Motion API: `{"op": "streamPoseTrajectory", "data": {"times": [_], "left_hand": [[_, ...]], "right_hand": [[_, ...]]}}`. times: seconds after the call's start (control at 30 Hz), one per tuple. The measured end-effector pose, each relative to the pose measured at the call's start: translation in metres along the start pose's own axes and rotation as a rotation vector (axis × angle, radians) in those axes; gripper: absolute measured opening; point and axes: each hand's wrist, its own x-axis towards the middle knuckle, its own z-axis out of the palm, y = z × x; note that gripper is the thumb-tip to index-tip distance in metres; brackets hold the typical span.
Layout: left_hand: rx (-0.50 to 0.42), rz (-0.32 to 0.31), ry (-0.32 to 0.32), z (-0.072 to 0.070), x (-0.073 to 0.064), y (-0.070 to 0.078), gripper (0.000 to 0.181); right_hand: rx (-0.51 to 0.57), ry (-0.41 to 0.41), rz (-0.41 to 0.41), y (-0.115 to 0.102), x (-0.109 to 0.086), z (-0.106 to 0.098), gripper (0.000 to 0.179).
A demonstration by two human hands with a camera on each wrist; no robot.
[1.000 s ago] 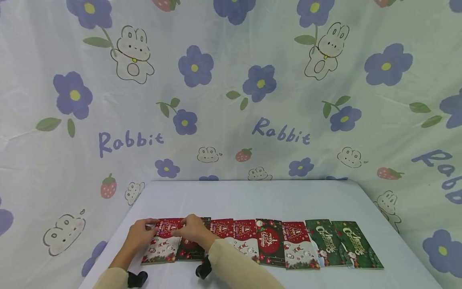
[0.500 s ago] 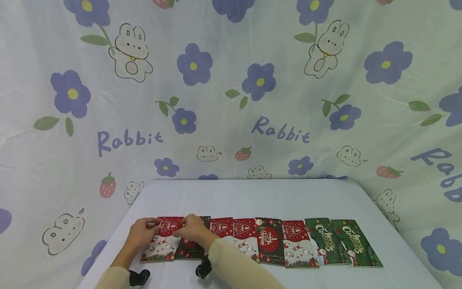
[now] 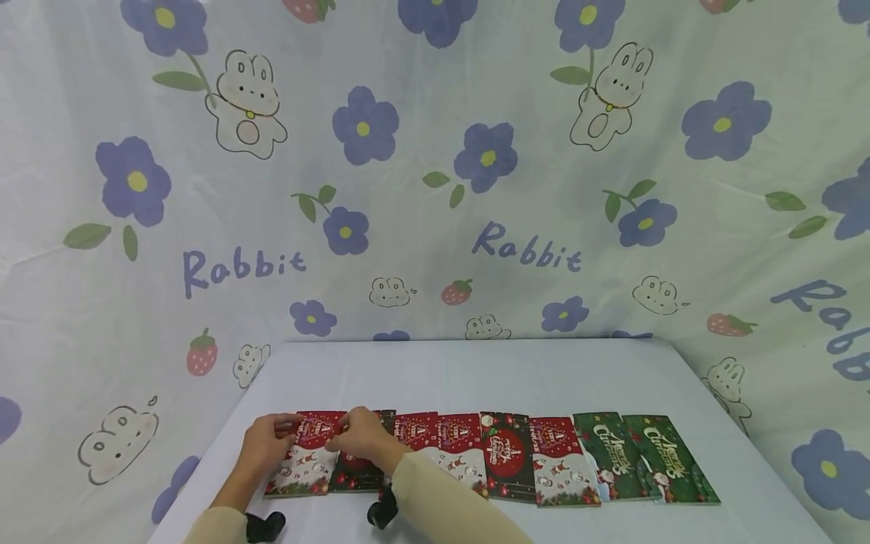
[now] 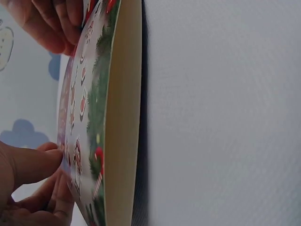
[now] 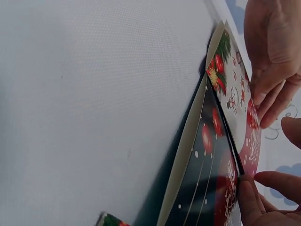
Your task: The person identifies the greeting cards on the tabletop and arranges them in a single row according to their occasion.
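Note:
A red and white Christmas notebook (image 3: 306,465) lies at the left end of a row on the white table. My left hand (image 3: 266,447) pinches its left edge, thumb above, as the left wrist view shows on the notebook (image 4: 80,122). At its upper right edge, my right hand (image 3: 363,438) holds it between thumb and fingers (image 5: 249,195). A dark notebook with a red circle (image 3: 355,477) lies directly beside it, partly hidden under the right hand. In the right wrist view this dark notebook (image 5: 200,165) touches or slightly overlaps the red one; which, I cannot tell.
Rightward the row goes on with red notebooks (image 3: 462,449), another dark one (image 3: 506,457), a red one (image 3: 560,465) and two green ones (image 3: 615,457), the green pair overlapping. Behind the white table (image 3: 476,374) hangs a rabbit-and-flower curtain (image 3: 421,211).

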Motion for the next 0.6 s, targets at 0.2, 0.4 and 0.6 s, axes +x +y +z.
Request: {"op": "streamPoseTrajectory", "data": {"times": [0.2, 0.4, 0.6], "left_hand": [[-0.006, 0.029, 0.019, 0.0017, 0.0011, -0.0011, 0.037], [0.002, 0.059, 0.037, 0.0026, 0.0032, -0.0046, 0.041], [-0.042, 0.026, -0.006, 0.0004, 0.0042, -0.0066, 0.04]], "right_hand": [[0.013, 0.002, -0.013, 0.001, 0.0007, 0.0002, 0.038], [0.034, 0.001, -0.036, 0.0034, 0.0033, 0.0018, 0.037], [0.048, 0.004, -0.034, 0.0022, 0.0027, 0.0019, 0.038]]}}
